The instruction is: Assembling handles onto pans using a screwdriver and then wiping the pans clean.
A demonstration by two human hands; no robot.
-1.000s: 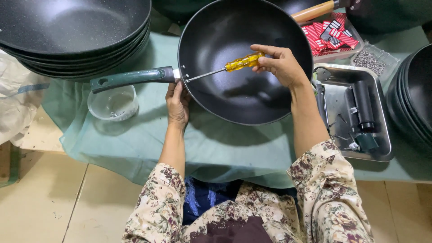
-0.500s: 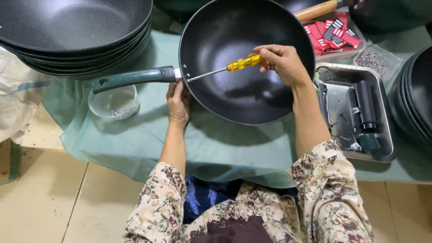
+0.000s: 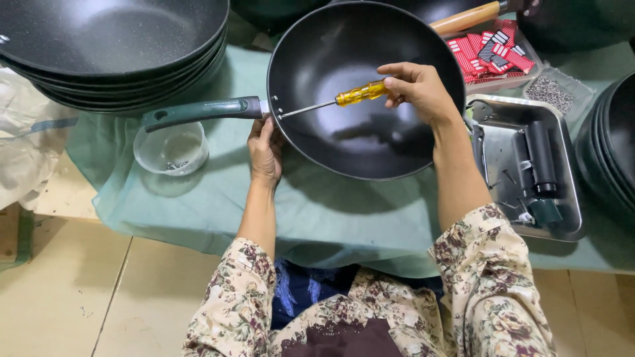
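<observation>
A black wok (image 3: 370,139) with a dark green handle (image 3: 198,111) lies on a pale green cloth. My right hand (image 3: 413,87) grips a yellow-handled screwdriver (image 3: 360,94); its metal tip reaches the inner wall of the wok where the handle joins, beside small rivets. My left hand (image 3: 266,149) presses against the outside of the wok just under the handle joint, fingers closed around the rim area.
A stack of black woks (image 3: 112,53) stands at the far left, another stack (image 3: 612,145) at the right edge. A clear plastic cup (image 3: 170,151) sits under the handle. A metal tray (image 3: 562,218) holds dark handle parts; red packets (image 3: 489,53) lie behind it.
</observation>
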